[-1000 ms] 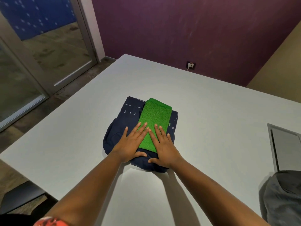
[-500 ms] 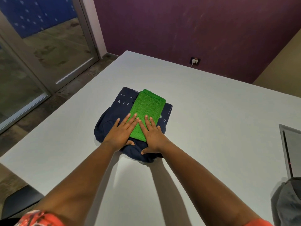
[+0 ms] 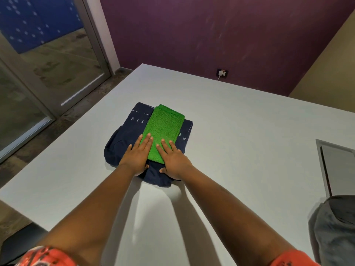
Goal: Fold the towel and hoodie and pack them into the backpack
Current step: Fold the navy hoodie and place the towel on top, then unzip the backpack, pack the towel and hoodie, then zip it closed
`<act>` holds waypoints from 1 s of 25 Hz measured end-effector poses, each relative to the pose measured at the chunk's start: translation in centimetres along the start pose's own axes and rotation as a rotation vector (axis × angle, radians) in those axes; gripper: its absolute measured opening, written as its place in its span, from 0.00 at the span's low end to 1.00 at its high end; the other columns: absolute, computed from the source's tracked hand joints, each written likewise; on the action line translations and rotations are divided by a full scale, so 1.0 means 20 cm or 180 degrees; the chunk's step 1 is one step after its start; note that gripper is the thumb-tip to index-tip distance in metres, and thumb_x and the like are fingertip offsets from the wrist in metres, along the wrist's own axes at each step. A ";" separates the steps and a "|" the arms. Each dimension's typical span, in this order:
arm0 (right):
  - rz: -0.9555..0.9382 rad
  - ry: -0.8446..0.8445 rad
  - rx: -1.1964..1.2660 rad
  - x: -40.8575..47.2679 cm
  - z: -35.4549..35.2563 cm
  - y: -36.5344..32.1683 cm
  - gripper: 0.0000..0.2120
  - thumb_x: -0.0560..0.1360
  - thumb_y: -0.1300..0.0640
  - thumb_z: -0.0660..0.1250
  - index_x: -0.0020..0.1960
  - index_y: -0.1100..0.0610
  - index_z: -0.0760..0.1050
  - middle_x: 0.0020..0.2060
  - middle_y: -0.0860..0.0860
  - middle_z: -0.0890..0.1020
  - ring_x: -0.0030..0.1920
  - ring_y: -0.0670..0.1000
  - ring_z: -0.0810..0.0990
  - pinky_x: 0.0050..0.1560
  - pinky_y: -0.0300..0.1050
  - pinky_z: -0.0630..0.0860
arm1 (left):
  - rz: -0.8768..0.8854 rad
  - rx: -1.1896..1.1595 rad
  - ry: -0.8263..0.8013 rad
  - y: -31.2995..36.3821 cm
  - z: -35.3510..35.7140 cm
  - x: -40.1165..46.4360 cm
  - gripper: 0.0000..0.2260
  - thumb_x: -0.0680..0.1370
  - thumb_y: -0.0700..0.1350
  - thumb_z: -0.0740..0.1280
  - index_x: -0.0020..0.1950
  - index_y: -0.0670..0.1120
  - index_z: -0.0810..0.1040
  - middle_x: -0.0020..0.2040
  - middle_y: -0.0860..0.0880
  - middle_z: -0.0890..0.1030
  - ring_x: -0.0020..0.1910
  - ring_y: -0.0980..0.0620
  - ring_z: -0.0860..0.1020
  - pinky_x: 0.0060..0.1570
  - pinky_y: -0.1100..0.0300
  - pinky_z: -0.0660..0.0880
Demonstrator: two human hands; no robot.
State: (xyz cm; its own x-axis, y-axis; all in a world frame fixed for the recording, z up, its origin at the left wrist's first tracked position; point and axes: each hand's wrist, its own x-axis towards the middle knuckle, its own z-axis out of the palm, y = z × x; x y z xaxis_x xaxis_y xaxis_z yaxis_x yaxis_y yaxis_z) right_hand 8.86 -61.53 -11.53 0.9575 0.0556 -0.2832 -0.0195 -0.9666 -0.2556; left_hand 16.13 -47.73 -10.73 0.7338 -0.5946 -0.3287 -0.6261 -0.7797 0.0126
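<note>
Hands barely shifted since earlier frame, both flat as before on stack. Left hand point(image 3: 137, 157) straight-fingered, across hoodie point(image 3: 123, 143) and towel point(image 3: 165, 129) edge; right hand point(image 3: 172, 160) likewise flat, fingers on towel's near end. Green towel folded atop folded navy hoodie, mid-table point(image 3: 240, 127) (white lettering showing). Laptop point(image 3: 336, 166) at right edge; grey backpack point(image 3: 334, 231) near right corner, well apart.
</note>
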 end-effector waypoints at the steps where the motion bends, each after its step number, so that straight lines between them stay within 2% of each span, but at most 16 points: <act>1: -0.0020 0.0012 -0.0005 -0.04 -0.02 0.02 0.40 0.77 0.51 0.64 0.77 0.56 0.41 0.77 0.53 0.41 0.77 0.57 0.42 0.75 0.57 0.52 | -0.0045 -0.0030 -0.0056 0.02 -0.02 -0.01 0.41 0.76 0.42 0.64 0.76 0.44 0.36 0.77 0.49 0.34 0.76 0.47 0.36 0.74 0.44 0.49; 4: 0.0009 0.0251 0.0141 -0.18 -0.07 0.07 0.35 0.78 0.52 0.62 0.77 0.58 0.46 0.77 0.55 0.48 0.77 0.55 0.48 0.74 0.55 0.53 | -0.0086 0.0267 -0.0091 0.12 -0.08 -0.03 0.40 0.75 0.43 0.62 0.77 0.43 0.38 0.77 0.46 0.36 0.76 0.47 0.37 0.73 0.42 0.45; 6: 0.0123 0.0560 0.0259 -0.30 -0.09 0.13 0.30 0.78 0.56 0.61 0.76 0.58 0.53 0.76 0.56 0.56 0.75 0.55 0.58 0.72 0.51 0.58 | 0.0000 0.0461 0.0096 0.22 -0.12 -0.05 0.37 0.76 0.43 0.60 0.77 0.43 0.40 0.78 0.45 0.39 0.77 0.47 0.39 0.73 0.42 0.44; 8: 0.0266 0.0921 0.0284 -0.43 -0.11 0.21 0.22 0.78 0.59 0.59 0.72 0.58 0.64 0.69 0.57 0.70 0.68 0.57 0.70 0.65 0.50 0.67 | 0.0207 0.0480 0.0235 0.36 -0.16 -0.06 0.33 0.78 0.43 0.58 0.77 0.43 0.42 0.78 0.46 0.41 0.77 0.47 0.41 0.74 0.44 0.45; 10: 0.0477 0.1243 0.0268 -0.57 -0.14 0.29 0.17 0.79 0.59 0.58 0.67 0.57 0.71 0.62 0.56 0.77 0.61 0.59 0.75 0.60 0.51 0.71 | 0.0518 0.0497 0.0348 0.52 -0.17 -0.07 0.32 0.79 0.43 0.57 0.78 0.44 0.42 0.78 0.46 0.42 0.77 0.48 0.42 0.74 0.44 0.44; 15: 0.1047 0.2019 0.0103 -0.94 -0.17 0.51 0.14 0.76 0.62 0.63 0.60 0.59 0.78 0.54 0.58 0.83 0.53 0.60 0.81 0.54 0.52 0.76 | 0.1080 0.0353 0.0472 0.92 -0.18 -0.11 0.32 0.79 0.42 0.57 0.77 0.44 0.40 0.78 0.46 0.40 0.77 0.49 0.40 0.74 0.45 0.41; 20: 0.1463 0.2528 -0.0386 -1.30 -0.23 0.65 0.11 0.63 0.66 0.74 0.45 0.57 0.84 0.36 0.53 0.86 0.34 0.55 0.84 0.34 0.45 0.79 | 0.1577 0.0074 0.0541 1.28 -0.26 -0.20 0.33 0.78 0.38 0.57 0.77 0.44 0.40 0.78 0.47 0.42 0.77 0.50 0.42 0.75 0.48 0.43; 25: 0.1937 0.2987 -0.0756 -1.67 -0.41 0.78 0.11 0.62 0.66 0.74 0.43 0.57 0.83 0.33 0.52 0.85 0.34 0.54 0.83 0.34 0.45 0.78 | 0.2250 -0.0107 0.0703 1.68 -0.37 -0.32 0.34 0.78 0.36 0.58 0.77 0.45 0.40 0.78 0.47 0.43 0.77 0.48 0.43 0.76 0.48 0.47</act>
State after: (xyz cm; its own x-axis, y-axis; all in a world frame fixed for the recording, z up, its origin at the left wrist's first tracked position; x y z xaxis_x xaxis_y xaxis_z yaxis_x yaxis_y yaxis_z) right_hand -21.00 -80.47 1.45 0.6472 -0.5504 0.5274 -0.5943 -0.7976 -0.1031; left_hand -7.68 -71.57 -1.16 0.1967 -0.9799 -0.0337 -0.9631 -0.1995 0.1808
